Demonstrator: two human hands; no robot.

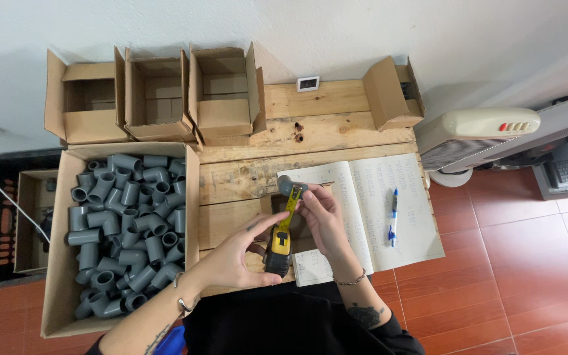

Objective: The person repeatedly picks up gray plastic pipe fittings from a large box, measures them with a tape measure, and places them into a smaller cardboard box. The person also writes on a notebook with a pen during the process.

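From the head camera, looking straight down: your left hand point(235, 260) is wrapped around the yellow-and-black tape measure point(279, 248), thumb under the case and fingers curled over its top, index finger stretched out toward the tape. The case sits low over the near edge of the wooden table point(323, 125), just in front of your body. The yellow tape blade point(290, 207) runs up and away from you out of the case, its long axis nearly straight away with a slight lean to the right. At the far end of the blade your right hand point(323, 220) pinches a small grey pipe fitting point(290, 189) between fingertips and thumb, held against the blade's tip; the fitting lies crosswise to the tape, pointing roughly left to right. Both hands hover above the table, close together, over the left page of an open notebook point(369, 210). A blue pen point(393, 217) rests on its right page. To your left, a big cardboard box point(60, 263) brims with more grey fittings point(126, 223), and four smaller open boxes point(159, 92) line the wall.
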